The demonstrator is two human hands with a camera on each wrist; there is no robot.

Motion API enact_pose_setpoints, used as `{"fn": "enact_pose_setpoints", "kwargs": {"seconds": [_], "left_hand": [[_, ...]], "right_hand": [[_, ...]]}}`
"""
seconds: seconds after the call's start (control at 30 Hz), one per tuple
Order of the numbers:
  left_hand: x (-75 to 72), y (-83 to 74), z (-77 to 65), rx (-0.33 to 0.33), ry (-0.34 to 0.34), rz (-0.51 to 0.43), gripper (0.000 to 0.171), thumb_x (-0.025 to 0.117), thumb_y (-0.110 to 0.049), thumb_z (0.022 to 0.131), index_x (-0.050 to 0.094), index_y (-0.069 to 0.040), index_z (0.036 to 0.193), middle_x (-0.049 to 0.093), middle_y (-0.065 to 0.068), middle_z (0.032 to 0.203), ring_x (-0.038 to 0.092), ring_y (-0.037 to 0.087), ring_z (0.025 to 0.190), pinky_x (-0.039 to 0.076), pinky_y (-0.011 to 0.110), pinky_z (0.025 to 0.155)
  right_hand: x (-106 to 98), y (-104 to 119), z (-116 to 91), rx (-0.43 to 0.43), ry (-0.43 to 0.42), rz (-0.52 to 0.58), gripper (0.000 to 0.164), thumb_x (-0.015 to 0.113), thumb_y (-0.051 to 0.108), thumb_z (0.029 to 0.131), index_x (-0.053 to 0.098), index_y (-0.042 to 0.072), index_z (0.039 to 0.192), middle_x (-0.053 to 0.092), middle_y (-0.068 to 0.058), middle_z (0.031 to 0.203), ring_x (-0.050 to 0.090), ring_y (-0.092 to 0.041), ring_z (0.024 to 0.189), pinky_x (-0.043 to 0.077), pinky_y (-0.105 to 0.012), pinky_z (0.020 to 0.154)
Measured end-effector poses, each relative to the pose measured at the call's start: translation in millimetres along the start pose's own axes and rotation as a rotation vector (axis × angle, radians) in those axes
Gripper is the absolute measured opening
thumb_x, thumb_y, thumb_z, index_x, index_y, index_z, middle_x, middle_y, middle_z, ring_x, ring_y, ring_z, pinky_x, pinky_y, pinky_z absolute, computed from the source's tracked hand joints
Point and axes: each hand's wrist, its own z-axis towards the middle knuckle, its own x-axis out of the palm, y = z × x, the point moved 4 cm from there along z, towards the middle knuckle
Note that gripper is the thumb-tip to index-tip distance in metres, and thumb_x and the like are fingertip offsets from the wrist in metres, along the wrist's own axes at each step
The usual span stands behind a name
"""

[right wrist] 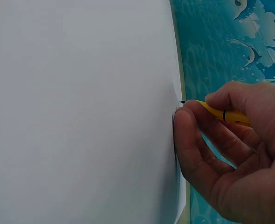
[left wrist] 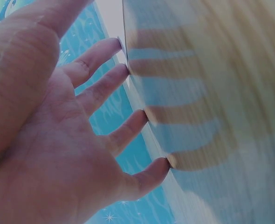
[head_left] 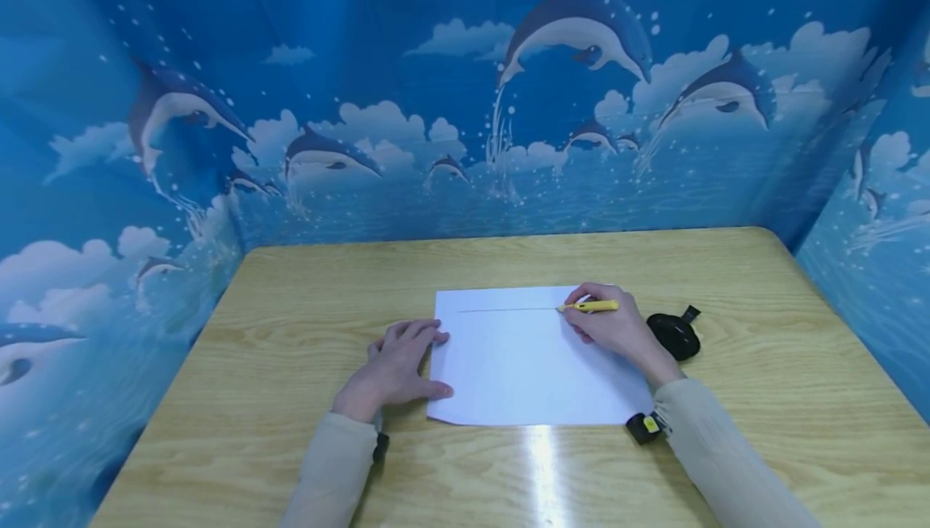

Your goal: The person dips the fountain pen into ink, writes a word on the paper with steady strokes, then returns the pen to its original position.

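From where I stand, behind the person, the paper (head_left: 516, 370) lies on the tabletop (head_left: 305, 310). Taking its middle as the clock's centre, the left hand (head_left: 398, 365) is at nine, digits over the edge. The right hand (head_left: 617, 324) is at two, a pen (head_left: 597, 306) in its grip. A drawn line (head_left: 508, 310) runs from ten to one, ending by the pen's tip. Just beyond the right hand, a small item (head_left: 674, 337) sits at three. The curtain (head_left: 407, 197) hangs behind, at twelve.

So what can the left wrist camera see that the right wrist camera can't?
Only the left wrist view shows the left hand, with its fingers spread apart. Only the right wrist view shows the right hand, pinching a yellow writing tool. Both show some of the white paper, the wooden table and the blue backdrop.
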Motion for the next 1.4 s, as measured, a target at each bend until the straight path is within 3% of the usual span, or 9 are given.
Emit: {"fn": "enact_pose_setpoints", "kwargs": {"seconds": [0.33,1.4], "left_hand": [[0.5,-0.1,0.2,-0.010,0.003,0.007,0.076,0.084,-0.047,0.082,0.054,-0.022,0.147,0.035,0.003,0.166,0.025,0.044,0.152,0.024,0.077,0.114],[-0.9,1.0,-0.3,0.000,0.012,-0.004,0.076,0.083,-0.046,0.083,0.053,-0.022,0.148,0.034,0.002,0.167,0.024,0.043,0.153,0.022,0.077,0.114]], "right_hand": [[-3,-2,-3,0.018,-0.025,-0.044,0.018,0.068,0.025,0.096,0.068,0.013,0.110,0.070,-0.007,0.082,0.064,-0.016,0.066,0.054,-0.027,0.059],[-13,-8,-11,0.058,-0.067,-0.001,0.016,0.065,0.020,0.097,0.066,0.009,0.108,0.072,-0.010,0.086,0.066,-0.017,0.068,0.058,-0.026,0.061]]}}
